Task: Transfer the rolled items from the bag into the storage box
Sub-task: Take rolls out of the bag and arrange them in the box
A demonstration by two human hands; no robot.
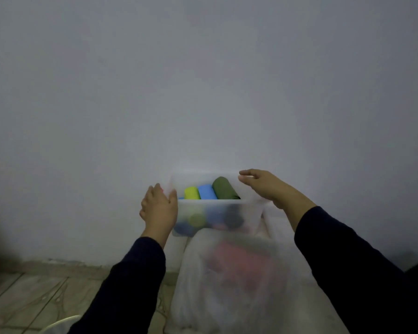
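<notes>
head view: both spread hands, left hand [158, 208] and right hand [263, 185], flank the translucent plastic storage box [217, 213] holding green, blue and olive rolls [211, 191]; next, probably reach into the filmy white bag [229, 273] just before the box.

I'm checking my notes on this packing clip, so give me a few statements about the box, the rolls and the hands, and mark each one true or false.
1. The storage box stands against the wall, beyond the bag. True.
2. Three rolls show above the box's near rim: yellow-green, blue and dark green. True.
3. The right hand carries a red roll. False: it is open and holds nothing.
4. The left hand is at the box's left end. True.
5. The bag is opaque black. False: it is translucent, with reddish contents showing through.
6. The sleeves are white. False: both are dark.
</notes>
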